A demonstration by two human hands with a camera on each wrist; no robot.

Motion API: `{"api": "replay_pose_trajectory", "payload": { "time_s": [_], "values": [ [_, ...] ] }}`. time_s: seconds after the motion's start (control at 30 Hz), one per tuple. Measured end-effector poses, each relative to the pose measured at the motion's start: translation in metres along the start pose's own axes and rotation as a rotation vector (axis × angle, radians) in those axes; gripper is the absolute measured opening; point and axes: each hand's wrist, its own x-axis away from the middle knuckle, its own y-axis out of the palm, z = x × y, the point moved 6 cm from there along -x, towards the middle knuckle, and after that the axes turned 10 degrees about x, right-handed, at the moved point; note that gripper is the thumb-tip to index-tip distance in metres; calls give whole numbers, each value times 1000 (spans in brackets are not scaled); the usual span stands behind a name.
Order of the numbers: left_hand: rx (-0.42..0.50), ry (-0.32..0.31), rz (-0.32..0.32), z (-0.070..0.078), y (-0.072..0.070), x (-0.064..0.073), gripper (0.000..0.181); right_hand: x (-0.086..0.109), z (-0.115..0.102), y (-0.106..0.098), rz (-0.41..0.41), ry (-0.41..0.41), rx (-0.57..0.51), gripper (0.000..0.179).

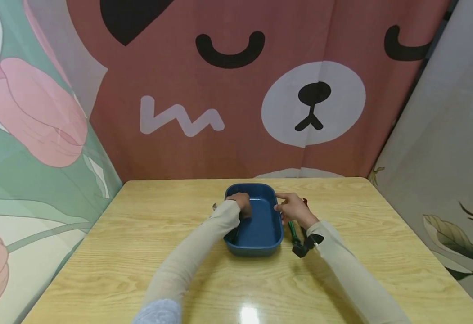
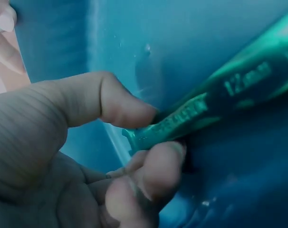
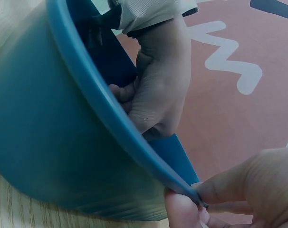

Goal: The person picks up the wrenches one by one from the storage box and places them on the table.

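A blue rectangular plastic bin (image 1: pixel 256 249) stands on the wooden table. My left hand (image 1: pixel 242 204) reaches down inside it, by the left wall. There its thumb and fingers pinch the end of a shiny green metallic tool (image 2: pixel 201 109) marked "12mm"; the tool's far end is out of that view. At the bin's right side, my right hand (image 1: pixel 295 209) pinches the rim (image 3: pixel 134 137) between thumb and fingers. The right wrist view also shows the left hand (image 3: pixel 163 85) bent down over the bin's interior.
To the right of the bin, beneath the right hand, a green shaft (image 1: pixel 292 230) lies on the table (image 1: pixel 139 252). A small silvery end (image 1: pixel 214 206) shows left of the bin, beside the left sleeve. Printed curtains (image 1: pixel 228 148) hang behind the table and at both sides.
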Motion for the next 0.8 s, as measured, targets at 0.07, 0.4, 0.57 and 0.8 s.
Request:
{"api": "replay_pose_trajectory", "payload": {
  "time_s": [0.07, 0.4, 0.57, 0.8],
  "values": [
    [66, 10, -12, -1, 1, 1, 26, 0, 0, 0, 4, 2, 3, 59],
    [163, 99, 7, -3, 4, 4, 19, -2, 1, 1, 4, 7, 8, 58],
    [182, 116, 14, 0, 1, 10, 15, -2, 0, 1, 5, -1, 1, 58],
    [117, 124, 22, 8, 0, 19, 4, -2, 1, 1, 4, 4, -10, 57]
  ]
}}
